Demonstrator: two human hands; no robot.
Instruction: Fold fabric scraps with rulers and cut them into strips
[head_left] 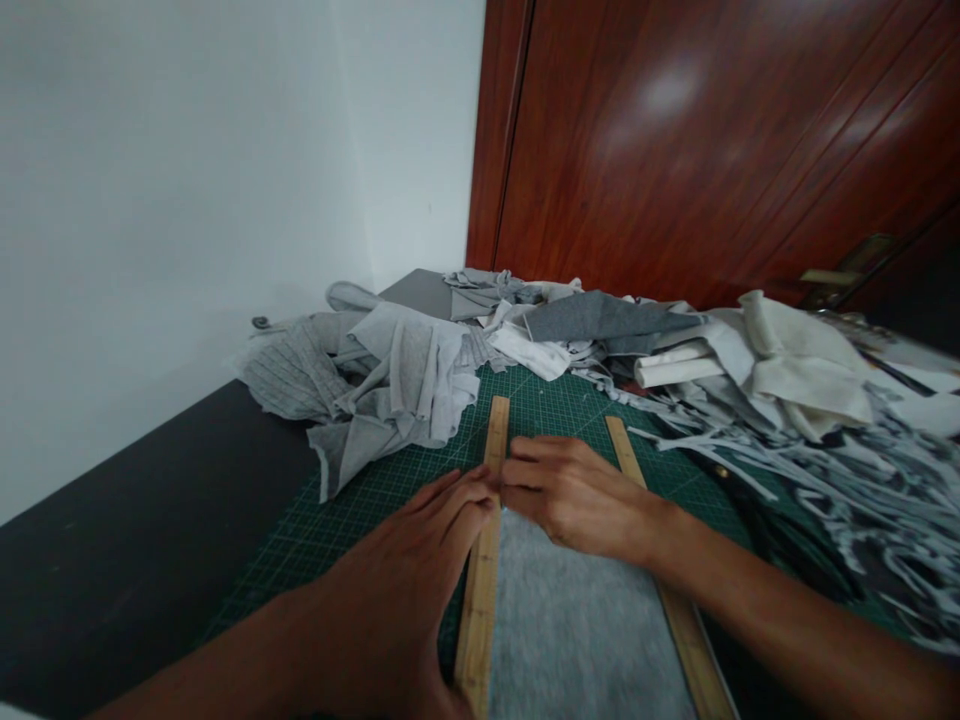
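A piece of grey fabric (577,620) lies on a green cutting mat (559,400) between two wooden rulers. My left hand (427,540) rests over the left ruler (480,600), its fingers stretched and its thumb spread lower down near the ruler's edge. Right against its fingertips, my right hand (559,495) is closed in a pinch beside the ruler, at the fabric's far end. A small glint shows under those fingers, too hidden to name. The right ruler (686,640) runs along the fabric's other side, partly covered by my right forearm.
Heaped grey cloth (397,370) lies at the mat's far left. More grey and cream fabric (802,365) piles up at the back right. Tangled fabric strips (847,500) and black-handled scissors (780,535) lie right. Behind are a white wall (187,170) and reddish-brown door (675,150).
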